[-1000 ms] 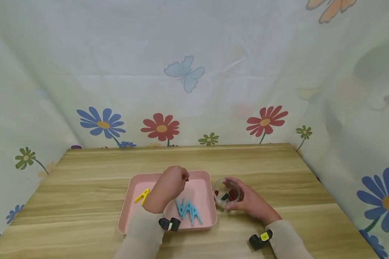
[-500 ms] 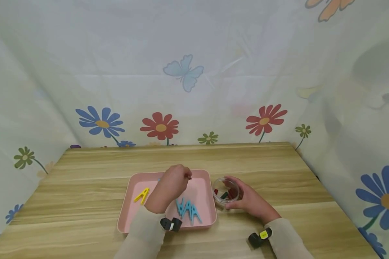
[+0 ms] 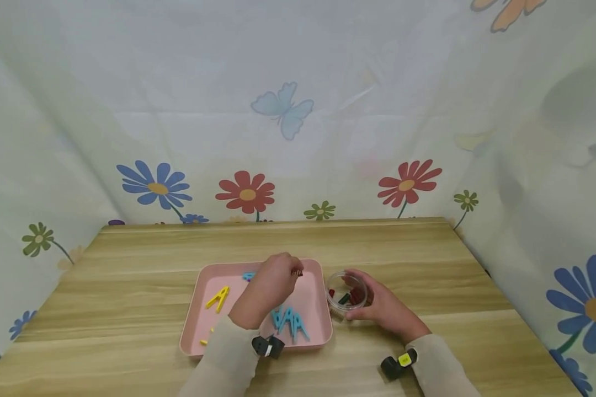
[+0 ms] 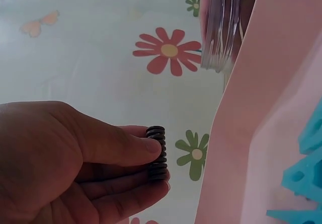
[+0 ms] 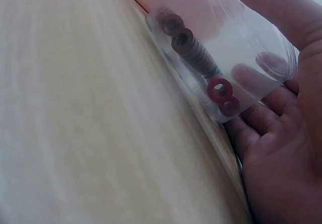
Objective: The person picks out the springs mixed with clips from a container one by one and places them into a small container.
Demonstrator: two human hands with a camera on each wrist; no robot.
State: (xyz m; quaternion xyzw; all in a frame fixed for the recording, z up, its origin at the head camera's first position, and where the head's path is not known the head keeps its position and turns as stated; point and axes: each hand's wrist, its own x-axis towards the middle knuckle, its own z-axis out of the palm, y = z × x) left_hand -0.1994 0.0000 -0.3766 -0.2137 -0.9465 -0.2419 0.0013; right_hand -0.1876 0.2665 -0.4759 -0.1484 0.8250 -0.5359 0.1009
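My left hand (image 3: pixel 272 280) is over the back right part of a pink tray (image 3: pixel 319 317). Thumb and fingers pinch a small dark coil spring (image 4: pixel 158 169), which stands roughly upright in the left wrist view. To the right of the tray, my right hand (image 3: pixel 383 304) grips a round clear plastic jar (image 4: pixel 220 32) from its right side. Seen from the right wrist, several springs lie at the jar's bottom, among them a brown spring (image 5: pixel 193 50) and a red spring (image 5: pixel 220 88). A dark green spring (image 3: pixel 344 299) shows there in the head view.
Inside the tray are several blue clothespins (image 3: pixel 289 321), a yellow clothespin (image 3: pixel 218 299) at left, and another blue piece (image 3: pixel 248 275) partly behind my left hand. The left sleeve partly covers more yellow. A wooden table (image 3: pixel 144 286) lies beneath, with a flowered curtain (image 3: pixel 298 165) behind.
My left hand, with the spring, has moved slightly right toward the jar, uncovering the blue piece at the back of the tray. The right hand and jar stay in place.
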